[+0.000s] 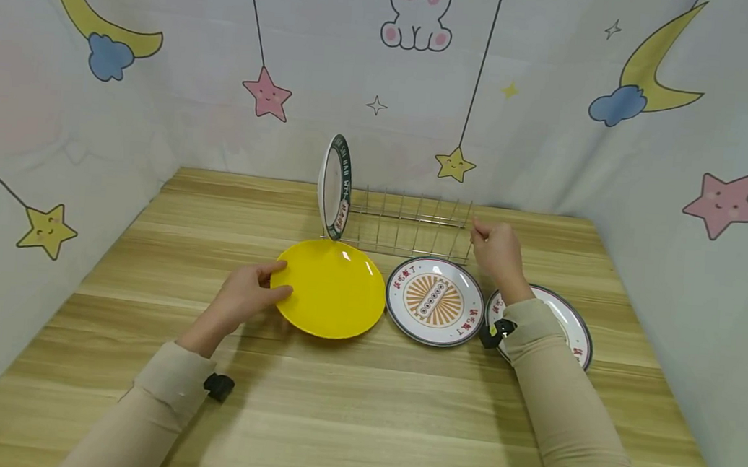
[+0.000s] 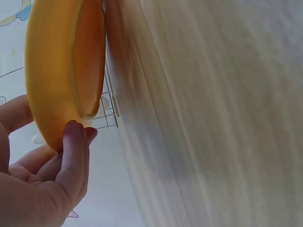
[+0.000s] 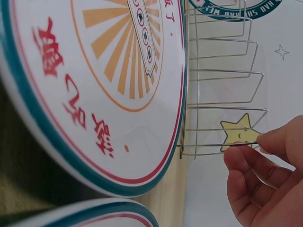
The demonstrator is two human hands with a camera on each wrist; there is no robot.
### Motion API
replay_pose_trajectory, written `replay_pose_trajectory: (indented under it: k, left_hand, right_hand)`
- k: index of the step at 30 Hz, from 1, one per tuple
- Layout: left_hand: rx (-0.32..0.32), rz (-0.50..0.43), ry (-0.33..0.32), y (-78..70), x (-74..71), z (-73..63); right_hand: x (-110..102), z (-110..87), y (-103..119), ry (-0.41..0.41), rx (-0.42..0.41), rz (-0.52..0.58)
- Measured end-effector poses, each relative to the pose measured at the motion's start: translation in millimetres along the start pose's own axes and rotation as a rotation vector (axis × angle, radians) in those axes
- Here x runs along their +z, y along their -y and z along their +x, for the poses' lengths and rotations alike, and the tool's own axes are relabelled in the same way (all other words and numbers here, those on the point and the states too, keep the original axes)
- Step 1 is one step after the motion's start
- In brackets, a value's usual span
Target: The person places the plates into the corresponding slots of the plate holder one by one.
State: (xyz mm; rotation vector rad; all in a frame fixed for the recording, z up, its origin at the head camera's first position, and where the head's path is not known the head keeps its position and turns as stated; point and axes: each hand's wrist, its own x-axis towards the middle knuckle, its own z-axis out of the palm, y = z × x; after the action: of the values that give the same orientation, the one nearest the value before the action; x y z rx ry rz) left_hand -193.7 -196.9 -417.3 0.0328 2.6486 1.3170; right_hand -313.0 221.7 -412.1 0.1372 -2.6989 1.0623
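My left hand (image 1: pixel 246 297) grips the left rim of a yellow plate (image 1: pixel 334 288), thumb and fingers on opposite faces. In the left wrist view the plate's underside shows, raised at the held edge. At the back, my right hand (image 1: pixel 499 257) pinches a wire at the right end of a metal wire dish rack (image 3: pixel 227 107) between thumb and forefinger. A white plate with a green rim (image 1: pixel 334 187) stands on edge in the rack's left end.
A white plate with an orange sunburst (image 1: pixel 434 301) lies in front of the rack. Another white plate (image 1: pixel 560 315) lies right of it, partly hidden under my right forearm. A printed curtain (image 1: pixel 334 64) encloses the wooden table (image 1: pixel 348 420) at the back and sides.
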Motion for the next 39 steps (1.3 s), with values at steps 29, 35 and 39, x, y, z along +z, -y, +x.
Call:
replay_pose_trajectory:
  k: [29,35,39]
  left_hand:
    - [0.207,0.005,-0.583,-13.0,-12.0,-11.1]
    - [0.264,-0.030,-0.659,-19.8,-12.7,-13.3]
    - [0.290,-0.054,-0.680,-23.3,-13.5,-15.1]
  right_hand:
    - [0,0.4,1,0.009,-0.007,-0.011]
    - [-1,-0.2,2,0.019,0.000,-0.011]
    - [-1,-0.3,2,0.018,0.000,-0.007]
